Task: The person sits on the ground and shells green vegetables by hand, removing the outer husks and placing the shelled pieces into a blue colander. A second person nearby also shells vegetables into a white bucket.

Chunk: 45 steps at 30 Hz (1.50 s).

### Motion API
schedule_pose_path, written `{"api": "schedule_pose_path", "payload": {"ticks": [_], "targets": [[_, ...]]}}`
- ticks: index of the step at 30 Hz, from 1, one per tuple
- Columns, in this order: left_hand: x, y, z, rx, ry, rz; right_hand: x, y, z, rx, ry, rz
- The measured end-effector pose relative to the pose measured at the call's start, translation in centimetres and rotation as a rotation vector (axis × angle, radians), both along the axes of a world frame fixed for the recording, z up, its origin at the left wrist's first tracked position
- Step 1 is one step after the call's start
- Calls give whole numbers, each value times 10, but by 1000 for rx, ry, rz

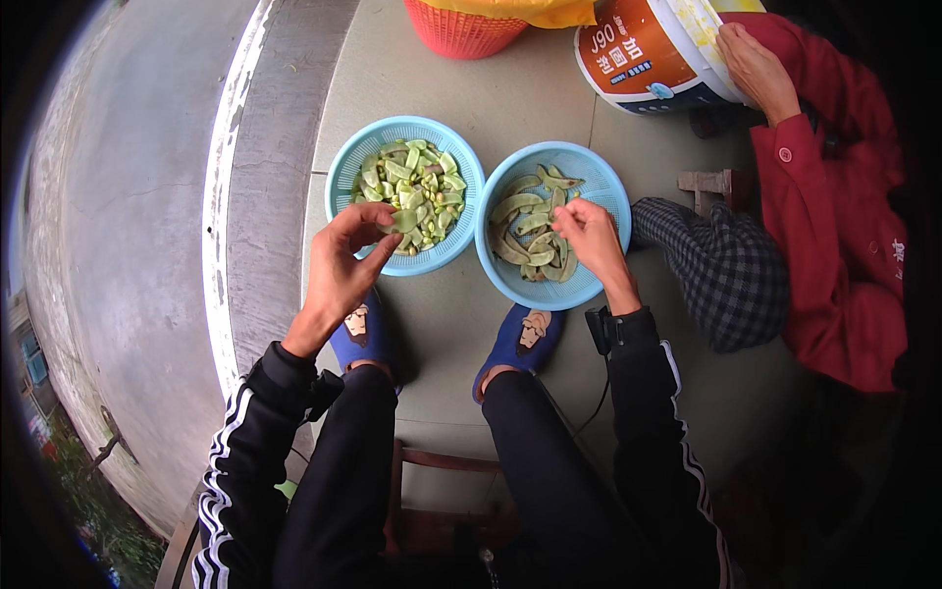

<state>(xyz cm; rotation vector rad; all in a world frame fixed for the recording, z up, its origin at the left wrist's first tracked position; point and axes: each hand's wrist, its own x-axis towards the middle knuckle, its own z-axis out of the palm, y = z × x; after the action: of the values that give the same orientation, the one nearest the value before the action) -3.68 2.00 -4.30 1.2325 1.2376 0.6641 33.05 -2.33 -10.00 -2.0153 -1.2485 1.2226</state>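
My left hand [340, 254] pinches a flat green bean pod piece [402, 221] between thumb and fingers, above the rim of the left blue plastic basket [343, 158]. That basket holds broken green pod pieces and loose beans [412, 184]. Over the right blue plastic basket [611, 173], my right hand [597, 243] has its fingertips drawn together. Whether something small sits between them is hard to make out; a pod lies just behind. Long, whole, partly browned bean pods [521, 205] lie in this basket. The two baskets stand side by side on the floor, their rims touching.
A co-worker in a red jacket [831, 294] sits at the right, one hand [758, 72] on a tilted plastic bucket [647, 59]. A red basket [465, 29] with yellow plastic stands at the far side. My blue slippers [515, 346] are close to the baskets.
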Motion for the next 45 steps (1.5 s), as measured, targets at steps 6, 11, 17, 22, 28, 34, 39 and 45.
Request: {"api": "schedule_pose_path", "payload": {"ticks": [6,11,17,22,28,34,39,45], "targets": [[6,-13,4,122,-215,-30,-35,-7,10,149,127,188],[16,-12,20,206,-305,-65,-67,0,50,238,215,327],[16,-13,29,218,-371,-83,-53,3,59,188,109,132],[10,-7,37,424,-166,-207,-37,-6,61,217,202,118],[9,-9,34,436,-58,-247,4,-11,52,188,-29,-10],[0,-13,16,198,39,-117,40,-44,14,-57,-172,224],[-12,-10,1,192,74,-33,34,-64,-21,-125,-331,237],[-14,-6,-3,329,175,-87,17,-61,-21,-111,-201,262]]}}
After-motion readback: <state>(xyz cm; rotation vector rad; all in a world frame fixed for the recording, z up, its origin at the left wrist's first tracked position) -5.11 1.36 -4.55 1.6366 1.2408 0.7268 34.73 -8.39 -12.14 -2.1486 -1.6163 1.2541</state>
